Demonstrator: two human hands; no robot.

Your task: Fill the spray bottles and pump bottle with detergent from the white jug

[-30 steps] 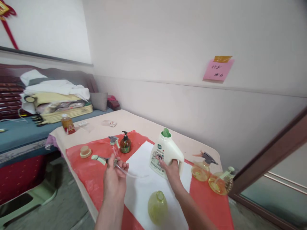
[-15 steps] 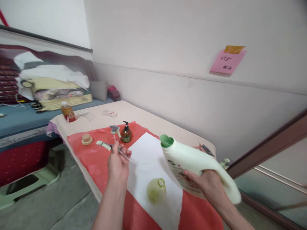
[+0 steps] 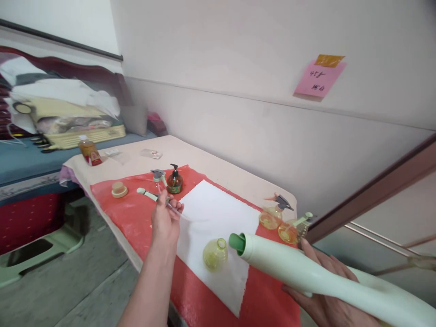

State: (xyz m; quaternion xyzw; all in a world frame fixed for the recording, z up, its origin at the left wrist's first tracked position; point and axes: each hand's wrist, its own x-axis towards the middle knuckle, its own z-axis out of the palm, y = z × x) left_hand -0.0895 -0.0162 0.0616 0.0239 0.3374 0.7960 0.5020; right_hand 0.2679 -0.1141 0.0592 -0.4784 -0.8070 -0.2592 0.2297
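Observation:
My left hand (image 3: 166, 220) is closed around a spray trigger head (image 3: 148, 195), its clear dip tube pointing right over the white cloth (image 3: 221, 204). A large pale green jug (image 3: 293, 263) lies tipped in my right hand (image 3: 329, 309), whose fingers wrap round its far side. The jug's green spout is just right of the open mouth of a translucent yellow-green bottle (image 3: 214, 256); I cannot tell whether they touch. That bottle stands uncapped on the cloth. I see no liquid stream between them.
Two spray bottles (image 3: 271, 218) (image 3: 289, 230) stand at the table's right end. Beyond my left hand are an amber pump bottle (image 3: 175, 181), another spray bottle (image 3: 158, 177) and a beige cap (image 3: 119, 190) on the red sheet (image 3: 112, 209). A drink bottle (image 3: 90, 152) stands farther back.
My right hand has lowered and tipped the jug, bringing its spout closer to the yellow-green bottle. The spray bottles behind it have come into view. My left hand keeps its hold.

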